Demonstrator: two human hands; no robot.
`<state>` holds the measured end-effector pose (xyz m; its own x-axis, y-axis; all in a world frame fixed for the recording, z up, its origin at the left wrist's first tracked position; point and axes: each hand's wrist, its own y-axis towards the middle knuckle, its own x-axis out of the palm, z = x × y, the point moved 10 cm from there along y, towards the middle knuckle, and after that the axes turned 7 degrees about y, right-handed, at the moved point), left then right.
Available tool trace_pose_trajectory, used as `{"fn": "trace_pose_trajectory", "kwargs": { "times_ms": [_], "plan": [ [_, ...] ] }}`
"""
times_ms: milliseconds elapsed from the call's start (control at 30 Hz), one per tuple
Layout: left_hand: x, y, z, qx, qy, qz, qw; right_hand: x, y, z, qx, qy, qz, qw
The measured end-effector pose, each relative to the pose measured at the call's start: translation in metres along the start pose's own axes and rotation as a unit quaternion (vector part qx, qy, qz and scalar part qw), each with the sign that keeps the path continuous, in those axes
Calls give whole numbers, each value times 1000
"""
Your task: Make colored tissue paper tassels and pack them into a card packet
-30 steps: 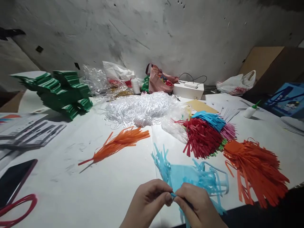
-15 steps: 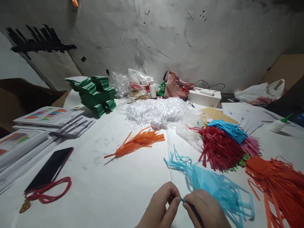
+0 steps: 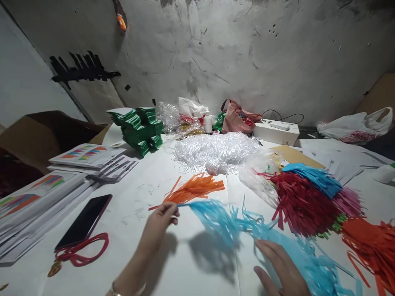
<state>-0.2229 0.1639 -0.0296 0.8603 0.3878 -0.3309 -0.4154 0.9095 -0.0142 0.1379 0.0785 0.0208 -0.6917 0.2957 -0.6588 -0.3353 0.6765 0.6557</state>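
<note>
Pinched in my left hand (image 3: 162, 222) is the twisted end of a light blue paper tassel (image 3: 212, 218), its fringe hanging to the right above the table and casting a shadow. My right hand (image 3: 282, 267) holds nothing; its thumb and fingers are apart, beside a heap of light blue fringed paper (image 3: 290, 242). An orange paper tassel (image 3: 197, 187) lies just beyond my left hand. Whether the hanging fringe touches the light blue heap I cannot tell.
Red fringe (image 3: 304, 201) and orange-red fringe (image 3: 370, 240) are piled at right. White shredded strands (image 3: 216, 150) lie at the back, near stacked green packs (image 3: 138, 131). At left are a phone (image 3: 83, 222), its red strap (image 3: 89, 248) and printed packets (image 3: 86, 156).
My hands, earlier close together on a small blue twist, have parted. The left has carried the light blue tassel left and away; the right has opened. The view has shifted left.
</note>
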Motion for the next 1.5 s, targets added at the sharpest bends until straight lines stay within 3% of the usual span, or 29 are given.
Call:
{"fn": "trace_pose_trajectory", "kwargs": {
  "times_ms": [100,167,233,300,367,433,467,500,567,600,633,700,767,867,933,1100,1167,1233,1267,1333,1400,1500],
  "plan": [
    [-51,44,-11,-16,51,98,994,-5,-11,12,-2,3,0,1000],
    [-74,54,-11,-17,108,143,984,-8,-22,23,6,-7,8,1000],
    [-84,48,-1,7,172,179,969,-8,-36,33,19,-26,6,999],
    [-75,32,16,58,225,190,954,-8,-51,42,26,-53,-3,998],
    [-38,6,34,128,251,149,948,-6,-64,47,26,-91,-20,995],
    [24,-31,54,222,246,45,942,-1,-74,51,29,-130,-40,990],
    [67,-64,75,340,233,-38,910,2,-78,53,31,-143,-53,988],
    [109,-103,92,440,226,-127,860,6,-80,55,34,-150,-65,986],
    [176,-180,113,584,206,-270,737,13,-84,58,34,-145,-78,986],
    [202,-210,119,621,207,-322,684,13,-84,59,34,-139,-75,987],
    [227,-226,119,619,240,-364,653,12,-84,59,35,-134,-66,988],
    [262,-235,120,604,308,-389,624,6,-84,60,36,-130,-45,990],
    [280,-226,116,589,367,-374,616,-1,-84,58,31,-130,-43,990],
    [283,-204,100,577,406,-349,616,-12,-85,50,3,-129,-53,990],
    [268,-187,83,568,419,-330,627,-19,-87,46,-10,-126,-49,991],
    [188,-142,49,532,475,-182,676,-23,-89,44,-14,-116,-37,993],
    [157,-134,47,510,497,-115,692,-19,-89,44,-15,-107,-48,993],
    [146,-141,57,508,493,-81,701,-15,-88,43,-19,-96,-60,993],
    [152,-152,66,521,480,-85,701,-14,-87,42,-24,-91,-65,993],
    [182,-185,85,575,435,-132,680,-12,-87,41,-23,-80,-76,994],
    [222,-233,100,662,355,-221,622,-10,-88,45,3,-63,-89,994],
    [271,-262,97,657,315,-341,594,-11,-91,48,29,-55,-98,993]
  ]
}}
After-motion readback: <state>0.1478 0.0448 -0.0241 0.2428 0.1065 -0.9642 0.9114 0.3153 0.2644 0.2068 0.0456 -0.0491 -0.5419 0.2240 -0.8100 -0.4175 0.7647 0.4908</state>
